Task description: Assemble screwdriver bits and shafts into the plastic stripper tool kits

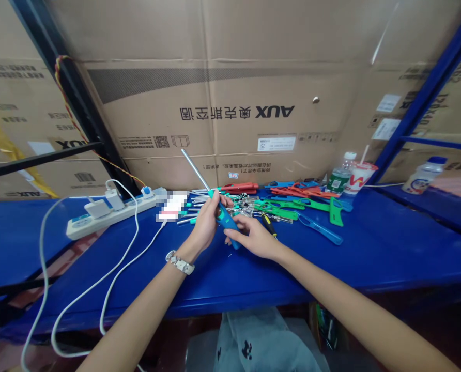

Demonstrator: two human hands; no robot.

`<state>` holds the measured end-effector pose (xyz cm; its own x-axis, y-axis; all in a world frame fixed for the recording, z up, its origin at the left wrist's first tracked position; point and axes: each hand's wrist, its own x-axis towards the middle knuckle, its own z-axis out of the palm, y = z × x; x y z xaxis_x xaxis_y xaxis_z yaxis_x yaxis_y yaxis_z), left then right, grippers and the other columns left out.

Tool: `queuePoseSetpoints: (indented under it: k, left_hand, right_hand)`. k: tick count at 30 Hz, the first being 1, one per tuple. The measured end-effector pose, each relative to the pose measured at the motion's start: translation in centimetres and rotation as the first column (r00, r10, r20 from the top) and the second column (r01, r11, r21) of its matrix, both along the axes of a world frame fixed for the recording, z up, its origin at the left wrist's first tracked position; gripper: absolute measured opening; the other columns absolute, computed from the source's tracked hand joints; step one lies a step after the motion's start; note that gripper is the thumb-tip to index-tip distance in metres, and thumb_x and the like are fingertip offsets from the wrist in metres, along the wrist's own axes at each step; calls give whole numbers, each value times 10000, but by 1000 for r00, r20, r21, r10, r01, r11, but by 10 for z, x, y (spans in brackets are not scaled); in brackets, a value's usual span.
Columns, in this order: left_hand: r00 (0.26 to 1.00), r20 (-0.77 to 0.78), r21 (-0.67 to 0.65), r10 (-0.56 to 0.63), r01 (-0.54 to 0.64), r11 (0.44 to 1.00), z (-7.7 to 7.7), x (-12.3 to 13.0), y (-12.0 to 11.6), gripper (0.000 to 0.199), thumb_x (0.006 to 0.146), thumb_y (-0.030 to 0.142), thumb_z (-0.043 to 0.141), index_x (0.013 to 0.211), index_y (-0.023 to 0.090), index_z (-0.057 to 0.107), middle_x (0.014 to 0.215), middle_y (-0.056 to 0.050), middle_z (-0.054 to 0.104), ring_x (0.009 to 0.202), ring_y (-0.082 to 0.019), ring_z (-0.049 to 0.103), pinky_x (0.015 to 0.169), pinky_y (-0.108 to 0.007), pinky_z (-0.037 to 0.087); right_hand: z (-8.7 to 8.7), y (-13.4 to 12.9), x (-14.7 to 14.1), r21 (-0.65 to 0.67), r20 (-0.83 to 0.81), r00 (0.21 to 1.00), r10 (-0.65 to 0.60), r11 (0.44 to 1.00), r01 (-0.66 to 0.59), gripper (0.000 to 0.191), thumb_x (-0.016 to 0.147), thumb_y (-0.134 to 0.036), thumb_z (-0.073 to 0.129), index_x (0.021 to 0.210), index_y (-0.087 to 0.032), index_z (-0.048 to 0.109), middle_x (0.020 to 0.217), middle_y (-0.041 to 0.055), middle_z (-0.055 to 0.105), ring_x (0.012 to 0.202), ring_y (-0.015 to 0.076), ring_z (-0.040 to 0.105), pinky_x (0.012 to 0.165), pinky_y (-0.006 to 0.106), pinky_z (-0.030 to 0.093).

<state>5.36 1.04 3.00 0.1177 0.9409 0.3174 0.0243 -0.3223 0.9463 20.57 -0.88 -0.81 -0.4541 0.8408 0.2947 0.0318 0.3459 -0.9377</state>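
Observation:
A long-nosed lighter (227, 220) with a blue handle and a thin metal tube is held at a slant over the table, its tube pointing up and to the left. My left hand (206, 221) is closed around the upper handle, near the green collar. Lower down, my right hand (257, 236) grips the handle's end between thumb and fingers. Just behind my hands lies a pile of metal lighter tubes (186, 221) with green collars. Red handle pieces (240, 187), green handle pieces (280, 211) and a clear blue handle piece (320, 229) lie around it.
A yellow-and-black screwdriver (268, 224) rests beside my right hand. To the left are a white power strip (114, 213), loose white cables (112, 281) and a blurred-out device (171, 206). A bottle (339, 178) and a paper cup (358, 178) stand back right, before cardboard (230, 41).

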Motion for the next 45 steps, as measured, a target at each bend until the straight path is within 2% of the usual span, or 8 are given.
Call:
queuePoseSetpoints:
  k: [9, 14, 22, 29, 34, 37, 41, 45]
  left_hand:
    - [879, -416, 219, 232, -151, 964, -22, -36, -21, 326, 940, 525, 565, 969, 206, 507, 863, -13, 584, 766, -174, 560, 717, -308, 484]
    - [476, -879, 221, 12, 385, 896, -35, -48, -58, 323, 981, 518, 540, 909, 203, 551, 920, -45, 606, 810, -211, 587, 813, -373, 488]
    - [172, -975, 215, 144, 536, 816, -36, -32, 0, 306, 1057, 320, 397, 973, 156, 642, 970, -116, 692, 840, -240, 676, 814, -362, 520]
    - [291, -918, 363, 268, 352, 863, -32, -29, 21, 238, 1029, 277, 411, 934, 166, 600, 890, -113, 701, 793, -242, 671, 748, -346, 500]
    - [537, -754, 480, 379, 57, 875, -25, -56, 17, 321, 1017, 286, 391, 711, 208, 448, 568, 13, 518, 492, -150, 482, 520, -276, 320]
    - [664, -673, 556, 325, 165, 815, -24, -74, 2, 363, 990, 254, 431, 634, 209, 370, 520, 51, 411, 456, -109, 391, 496, -254, 283]
    - [749, -548, 758, 373, 255, 601, -20, -78, -26, 353, 945, 180, 528, 626, 204, 378, 550, 58, 396, 484, -101, 361, 500, -249, 293]
    - [685, -657, 675, 315, 349, 650, -16, -65, -41, 156, 935, 305, 640, 888, 176, 566, 876, -49, 594, 805, -184, 578, 717, -309, 508]
  right_hand:
    - [-1, 7, 18, -60, -13, 1000, -19, 998, 18, 344, 906, -500, 655, 977, -237, 445, 680, -79, 630, 442, 88, 558, 451, 229, 454]
    - [-8, 8, 24, -47, 11, 996, -86, 995, 86, 351, 909, -510, 632, 973, -239, 418, 672, -91, 588, 443, 84, 516, 442, 226, 436]
    - [-11, 7, 24, -42, 80, 989, -122, 991, 125, 350, 899, -484, 638, 1004, -244, 407, 657, -95, 576, 435, 93, 495, 439, 234, 429]
    - [-7, 2, 31, 41, 203, 955, -215, 977, 211, 278, 941, -477, 586, 1016, -236, 467, 688, -53, 612, 471, 114, 533, 500, 265, 453]
    - [-2, -2, 35, 98, 276, 924, -265, 964, 247, 211, 1002, -426, 493, 1093, -235, 483, 756, -23, 654, 516, 134, 560, 579, 304, 481]
    - [0, -8, 37, 201, 383, 876, -292, 952, 229, 214, 1023, -394, 465, 1163, -236, 501, 829, 13, 689, 672, 187, 646, 677, 351, 514]
    - [0, -19, 36, 429, 577, 751, -321, 902, 56, 275, 1044, -339, 445, 1285, -228, 516, 1182, 110, 683, 1044, 270, 664, 909, 460, 505]
    - [-3, -29, 31, 532, 672, 658, -339, 840, -111, 309, 1054, -336, 442, 1329, -221, 526, 1245, 125, 630, 1113, 281, 612, 993, 513, 458]
